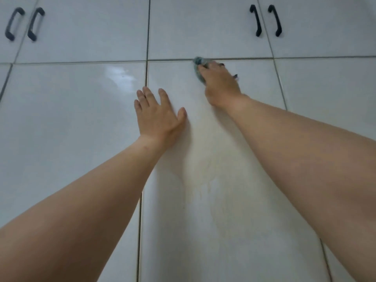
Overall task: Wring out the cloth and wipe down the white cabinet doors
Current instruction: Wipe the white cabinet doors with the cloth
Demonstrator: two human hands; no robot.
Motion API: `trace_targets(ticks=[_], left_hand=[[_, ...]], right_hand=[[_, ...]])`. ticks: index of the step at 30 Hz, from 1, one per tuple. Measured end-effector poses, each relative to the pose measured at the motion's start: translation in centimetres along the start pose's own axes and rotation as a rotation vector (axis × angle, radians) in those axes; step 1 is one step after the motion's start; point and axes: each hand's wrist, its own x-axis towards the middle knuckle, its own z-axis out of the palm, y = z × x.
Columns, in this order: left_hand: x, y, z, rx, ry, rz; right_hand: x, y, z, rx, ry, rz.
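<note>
Glossy white cabinet doors (pixel 213 200) fill the whole view, and both bare arms reach up across the tall middle panel. At its top edge the right hand (pixel 220 84) presses a small, bunched blue-green cloth (pixel 198 65) against the door, right at the dark seam where this panel meets the upper one; its grip is clamped over the cloth, fingers curled down on top so most of the fabric is hidden and only a crumpled end pokes out past the fingertips. Holding it wadded like that probably puts pressure on a small patch, which suits working along an edge and into the gap. The left hand (pixel 157 117) carries nothing: it lies flat with fingers spread and apart on the same panel, just beside the vertical seam (pixel 145 82) to the neighbouring door, well below and to the left of the cloth. That open palm looks like a brace, steadying the body on a high reach and keeping the door from giving under the push. Faint streaks low on the panel suggest dampness, so the wringing seems done and the wiping under way. Two pairs of dark curved handles (pixel 265 20) sit on the upper doors, untouched.
</note>
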Motion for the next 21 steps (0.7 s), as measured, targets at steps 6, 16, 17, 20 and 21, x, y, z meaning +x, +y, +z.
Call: trace_targets(ticks=[6, 16, 17, 20, 21], left_hand=[[0.4, -0.5, 0.3, -0.039, 0.008, -0.001], [0.0, 0.1, -0.8, -0.070, -0.023, -0.038], [0.0, 0.3, -0.8, -0.067, -0.036, -0.032], [-0.2, -0.5, -1.3, -0.039, -0.103, 0.002], [-0.1, -0.8, -1.4, -0.036, -0.138, 0.017]], right_hand=[[-2.6, 10.7, -2.8, 0.005, 0.164, 0.560], [-3.8, 6.6, -2.2, 0.101, 0.004, 0.147], [-4.2, 8.3, -2.8, 0.063, 0.048, 0.297], [-5.4, 9.3, -2.5, 0.068, 0.152, 0.533], [-5.8, 8.2, -1.9, 0.091, 0.202, 0.496]])
